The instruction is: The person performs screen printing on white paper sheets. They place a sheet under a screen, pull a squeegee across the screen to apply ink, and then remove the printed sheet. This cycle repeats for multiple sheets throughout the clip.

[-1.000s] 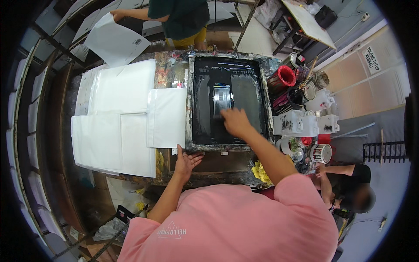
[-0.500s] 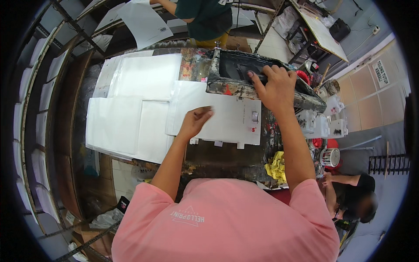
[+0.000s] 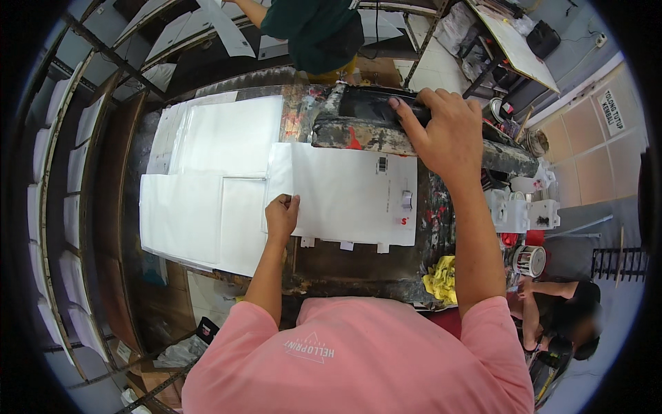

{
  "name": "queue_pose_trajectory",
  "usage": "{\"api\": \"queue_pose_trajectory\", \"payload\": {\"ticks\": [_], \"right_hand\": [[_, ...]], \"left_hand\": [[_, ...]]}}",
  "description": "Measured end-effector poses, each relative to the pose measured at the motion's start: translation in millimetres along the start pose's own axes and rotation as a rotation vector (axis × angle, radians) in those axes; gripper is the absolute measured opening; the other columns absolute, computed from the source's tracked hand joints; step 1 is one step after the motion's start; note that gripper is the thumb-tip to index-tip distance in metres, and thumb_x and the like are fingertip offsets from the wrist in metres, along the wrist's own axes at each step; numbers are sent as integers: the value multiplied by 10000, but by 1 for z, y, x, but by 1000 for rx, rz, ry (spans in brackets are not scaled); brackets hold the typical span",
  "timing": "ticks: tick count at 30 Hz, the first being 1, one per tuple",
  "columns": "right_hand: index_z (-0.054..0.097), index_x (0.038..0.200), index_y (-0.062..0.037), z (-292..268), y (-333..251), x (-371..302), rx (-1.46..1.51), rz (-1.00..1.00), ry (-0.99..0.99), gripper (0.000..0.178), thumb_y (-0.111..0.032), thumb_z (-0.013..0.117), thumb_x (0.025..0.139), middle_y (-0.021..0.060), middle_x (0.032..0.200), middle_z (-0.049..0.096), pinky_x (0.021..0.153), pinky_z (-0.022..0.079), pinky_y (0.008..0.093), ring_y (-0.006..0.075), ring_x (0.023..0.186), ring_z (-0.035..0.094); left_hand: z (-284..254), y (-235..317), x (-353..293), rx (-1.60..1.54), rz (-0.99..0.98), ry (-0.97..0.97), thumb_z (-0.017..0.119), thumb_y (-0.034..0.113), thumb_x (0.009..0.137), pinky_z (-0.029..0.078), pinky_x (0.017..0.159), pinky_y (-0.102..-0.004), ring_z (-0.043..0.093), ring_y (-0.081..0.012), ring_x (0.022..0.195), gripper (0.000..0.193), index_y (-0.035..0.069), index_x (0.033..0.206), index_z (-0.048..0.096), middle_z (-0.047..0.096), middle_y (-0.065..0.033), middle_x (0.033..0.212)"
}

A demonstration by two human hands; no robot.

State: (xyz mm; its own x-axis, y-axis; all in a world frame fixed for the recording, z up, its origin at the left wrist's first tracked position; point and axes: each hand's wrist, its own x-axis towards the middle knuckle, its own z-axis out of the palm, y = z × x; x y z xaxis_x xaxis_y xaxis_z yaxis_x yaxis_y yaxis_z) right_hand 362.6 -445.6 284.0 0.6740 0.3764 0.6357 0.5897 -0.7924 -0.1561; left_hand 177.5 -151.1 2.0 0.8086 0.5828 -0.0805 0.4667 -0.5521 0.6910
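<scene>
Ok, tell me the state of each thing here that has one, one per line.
Printing screen frame: tilted up off the table, held.
Right hand: gripping the frame's edge.
Left hand: pinching the printed sheet's left edge.
White printed sheet: lying flat.
White sheet stack: flat, overlapping.

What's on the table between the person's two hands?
In the head view, only the white printed sheet spans from the left hand to the right hand, which grips the raised screen frame.

Bright even light; soft shadows; strong fisheye bending, black rim; far edges perhaps slightly blurred
</scene>
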Motion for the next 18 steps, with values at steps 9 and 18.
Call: {"api": "queue_pose_trajectory", "payload": {"ticks": [9,18], "right_hand": [[754,823,-30,-1,-8,-24,29,16,-28,573,-585,697,953,109,814,695,846,398,449,302,818,654],[783,857,-38,7,-4,-37,16,4,-6,589,-614,692,940,110,827,702,862,396,450,294,819,654]], "left_hand": [[-137,-56,93,-8,81,1,768,323,968,440,602,-385,524,-144,618,350,8,818,739,613,-64,624],[50,21,-13,52,718,-194,736,314,1015,296,1280,-542,497,-377,1474,567,108,1524,597,586,-189,1535]]}}
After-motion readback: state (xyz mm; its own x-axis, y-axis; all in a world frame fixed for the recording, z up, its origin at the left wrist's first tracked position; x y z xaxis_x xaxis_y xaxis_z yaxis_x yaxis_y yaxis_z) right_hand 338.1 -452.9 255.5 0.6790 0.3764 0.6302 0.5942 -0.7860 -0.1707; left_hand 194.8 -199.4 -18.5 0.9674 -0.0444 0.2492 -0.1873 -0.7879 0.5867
